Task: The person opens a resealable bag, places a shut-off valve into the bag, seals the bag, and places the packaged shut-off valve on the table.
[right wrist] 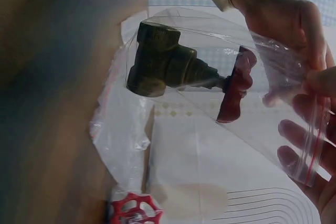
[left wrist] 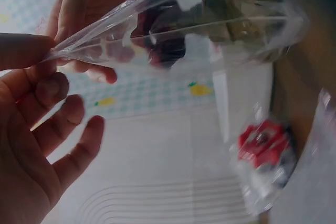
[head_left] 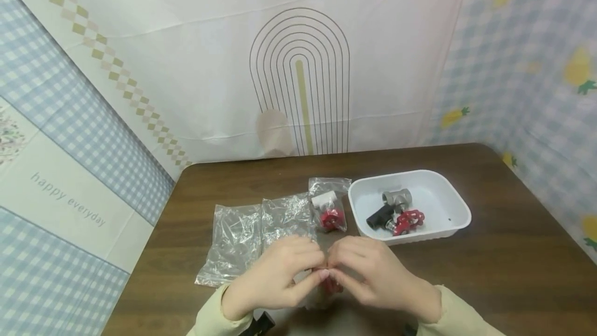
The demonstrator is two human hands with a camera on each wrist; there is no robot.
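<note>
Front-left of the tray (head_left: 438, 198), the left hand (head_left: 286, 269) and right hand (head_left: 375, 269) together pinch a bag (right wrist: 268, 114) holding a valve (right wrist: 176, 66).

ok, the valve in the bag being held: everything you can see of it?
The valve has a dark, brass-toned metal body with a thick collar at each end, stepping down through a narrow stem to a red handwheel with a scalloped rim, seen nearly edge-on. It sits in a clear bag, body down, handwheel up toward the left hand and right hand, which pinch the bag's top edge. Only the bag is seen touching it; open or closed can't be told.
</note>
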